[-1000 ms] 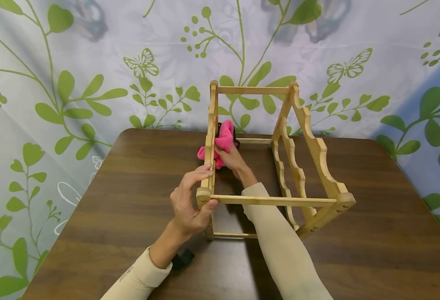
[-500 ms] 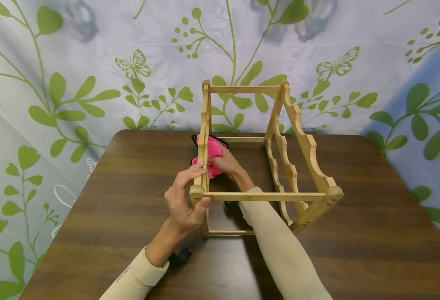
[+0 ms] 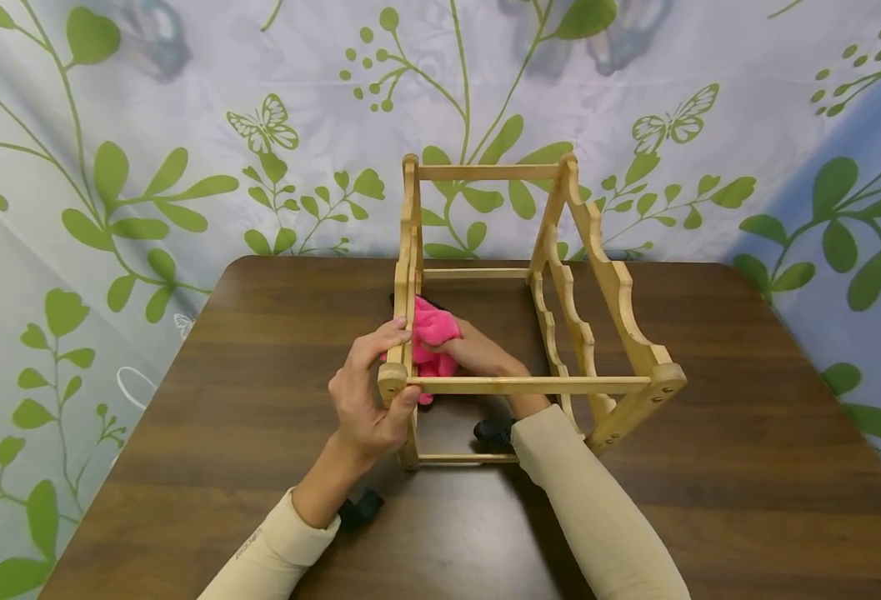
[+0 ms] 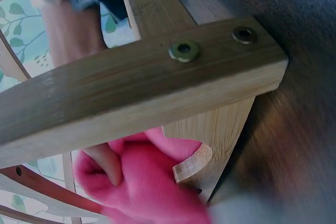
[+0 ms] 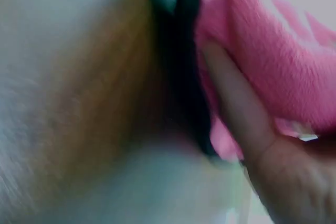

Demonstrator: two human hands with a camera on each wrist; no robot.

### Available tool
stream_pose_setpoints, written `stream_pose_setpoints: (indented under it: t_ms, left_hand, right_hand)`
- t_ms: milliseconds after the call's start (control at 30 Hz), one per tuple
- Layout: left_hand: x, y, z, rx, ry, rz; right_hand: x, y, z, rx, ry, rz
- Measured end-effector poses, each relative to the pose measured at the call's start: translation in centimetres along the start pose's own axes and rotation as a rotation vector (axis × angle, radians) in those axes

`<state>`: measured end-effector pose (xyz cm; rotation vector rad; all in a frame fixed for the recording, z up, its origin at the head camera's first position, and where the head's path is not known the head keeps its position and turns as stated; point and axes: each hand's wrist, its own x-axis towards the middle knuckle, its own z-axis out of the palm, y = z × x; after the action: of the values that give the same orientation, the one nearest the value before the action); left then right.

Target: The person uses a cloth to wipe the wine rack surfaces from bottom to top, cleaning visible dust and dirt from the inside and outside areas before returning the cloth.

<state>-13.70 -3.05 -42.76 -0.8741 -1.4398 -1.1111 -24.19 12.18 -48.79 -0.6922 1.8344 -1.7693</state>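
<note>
A light wooden rack with wavy rails (image 3: 530, 385), like a wine rack, stands on the table. My left hand (image 3: 361, 392) grips its near left top corner, thumb in front and fingers over the side rail. Reaching inside the frame, my right hand (image 3: 478, 346) holds a pink plush cloth (image 3: 434, 333) against the left side rails. The cloth wraps around the slats, and its dark edging (image 5: 189, 77) shows in the right wrist view. From the left wrist, the bunched pink cloth (image 4: 152, 182) lies against a rail beneath a bolted upright, with one finger pressed into it.
The dark brown wooden table (image 3: 260, 375) extends on both sides of the rack. A patterned fabric backdrop (image 3: 297, 100) hangs behind its far edge. Black wrist-worn devices, one under the left wrist (image 3: 361, 508), hang close to the tabletop.
My right hand has slid the pink cloth along the rack's left side toward me, from the far part to near the front corner. My left hand keeps its grip on the corner.
</note>
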Motion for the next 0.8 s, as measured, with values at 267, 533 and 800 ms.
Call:
stream_pose_setpoints:
  t_ms: [267, 533, 800]
  left_hand:
    - [0.1, 0.1, 0.3, 0.019, 0.011, -0.001]
    - [-0.1, 0.2, 0.4, 0.014, 0.017, -0.007]
    - [0.1, 0.3, 0.5, 0.008, 0.031, -0.018]
  right_hand:
    - [-1.7, -1.1, 1.6, 0.086, -0.273, -0.112]
    - [-1.8, -1.7, 1.7, 0.066, -0.292, -0.092]
    - [-3.4, -2.5, 3.6, -0.04, -0.127, -0.047]
